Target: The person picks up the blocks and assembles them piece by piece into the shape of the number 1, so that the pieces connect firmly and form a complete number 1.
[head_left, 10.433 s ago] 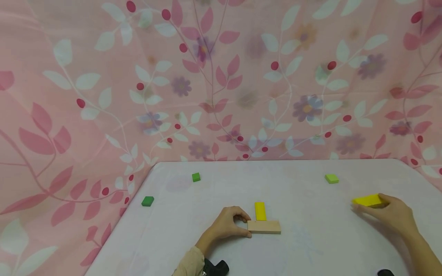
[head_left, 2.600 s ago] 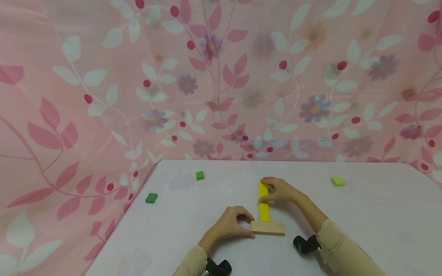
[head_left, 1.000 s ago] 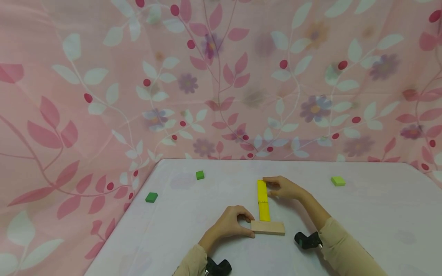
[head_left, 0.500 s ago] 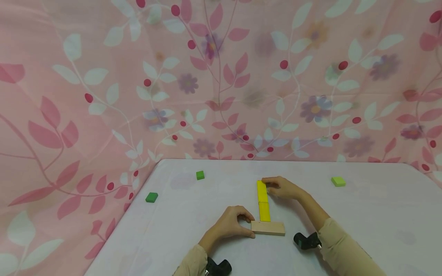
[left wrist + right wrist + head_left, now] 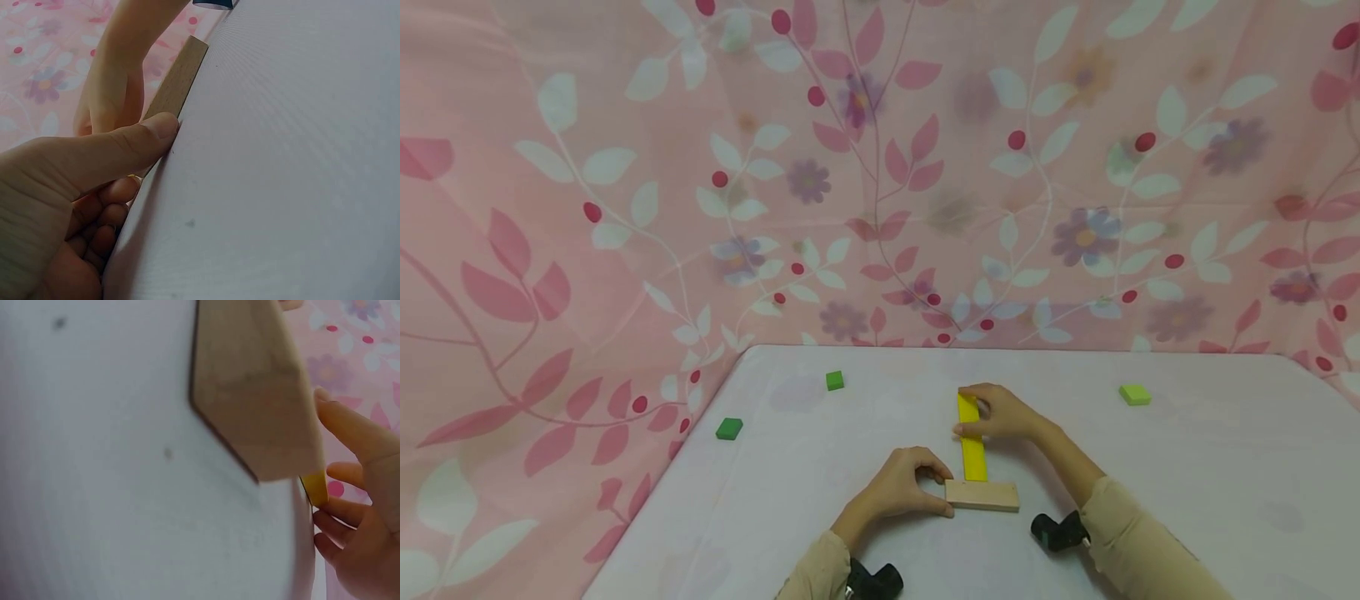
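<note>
My left hand [image 5: 901, 483] pinches the left end of a plain wooden block [image 5: 982, 496] between thumb and fingers. The left wrist view shows the thumb pressed along the side of that wooden block [image 5: 177, 81]. A yellow block [image 5: 974, 460] runs away from the wooden block's far side, forming a T-like shape with it. Beyond it, a second yellow block [image 5: 967, 407] lies end to end in line. My right hand [image 5: 1003, 412] reaches over this far block, fingers at its far end and thumb across its near end, gripping it. The right wrist view mostly hides the yellow pieces behind the wooden block [image 5: 256, 394].
On the white table [image 5: 1187, 483] lie a dark green block [image 5: 729, 429] at left, a small green block [image 5: 835, 381] at back left and a light green block [image 5: 1134, 394] at back right. A floral pink cloth [image 5: 880, 208] hangs behind.
Since the earliest frame, my right hand has brought the second yellow block from the right into line. Within the last half second, it shifted from that block's right side to over it. Left hand unchanged.
</note>
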A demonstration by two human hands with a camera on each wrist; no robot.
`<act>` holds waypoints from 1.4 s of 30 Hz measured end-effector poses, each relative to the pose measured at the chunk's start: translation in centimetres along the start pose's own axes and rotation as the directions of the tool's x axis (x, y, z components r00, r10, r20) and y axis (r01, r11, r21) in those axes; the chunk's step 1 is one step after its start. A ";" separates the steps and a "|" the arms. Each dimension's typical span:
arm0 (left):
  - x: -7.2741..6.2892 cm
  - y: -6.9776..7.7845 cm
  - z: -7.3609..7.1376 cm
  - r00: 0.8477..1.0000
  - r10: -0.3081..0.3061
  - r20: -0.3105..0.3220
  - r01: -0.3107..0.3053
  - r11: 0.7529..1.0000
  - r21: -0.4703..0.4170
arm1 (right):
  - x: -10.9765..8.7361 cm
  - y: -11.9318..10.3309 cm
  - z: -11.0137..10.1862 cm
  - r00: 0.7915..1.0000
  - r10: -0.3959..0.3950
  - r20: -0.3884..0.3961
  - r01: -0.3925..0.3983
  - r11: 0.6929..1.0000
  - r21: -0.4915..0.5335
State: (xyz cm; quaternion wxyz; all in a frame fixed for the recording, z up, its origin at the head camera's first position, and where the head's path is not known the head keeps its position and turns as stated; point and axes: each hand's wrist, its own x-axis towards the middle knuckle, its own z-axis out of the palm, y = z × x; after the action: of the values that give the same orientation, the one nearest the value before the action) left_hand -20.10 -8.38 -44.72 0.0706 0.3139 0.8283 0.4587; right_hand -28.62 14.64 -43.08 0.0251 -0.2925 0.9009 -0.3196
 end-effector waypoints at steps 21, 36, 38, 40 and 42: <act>0.0 0.6 0.1 0.999 -0.027 -0.019 0.027 1.000 0.009 | -0.1 -1.0 0.8 1.000 0.022 -0.022 -0.024 0.994 -0.111; 0.0 0.1 0.1 1.000 -0.011 -0.015 0.011 1.000 -0.013 | -0.8 -0.5 0.6 0.999 0.041 -0.005 -0.041 0.998 -0.043; 0.0 0.0 0.1 1.000 -0.010 -0.016 0.010 1.000 -0.013 | -0.8 -0.4 0.5 0.999 0.038 0.000 -0.038 0.998 -0.044; 0.0 0.0 0.1 1.000 -0.014 -0.016 0.013 1.000 -0.014 | -0.9 -0.3 0.5 0.999 0.038 0.002 -0.038 0.999 -0.033; 0.0 0.0 0.1 1.000 -0.016 -0.014 0.015 1.000 -0.012 | -1.0 -0.2 0.5 0.999 0.041 0.005 -0.040 0.999 -0.034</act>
State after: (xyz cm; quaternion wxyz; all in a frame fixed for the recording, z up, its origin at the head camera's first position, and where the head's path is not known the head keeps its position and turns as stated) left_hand -20.03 -8.30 -44.78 0.0701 0.3038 0.8285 0.4652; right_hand -27.56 14.80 -43.46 0.0291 -0.2755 0.9119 -0.3027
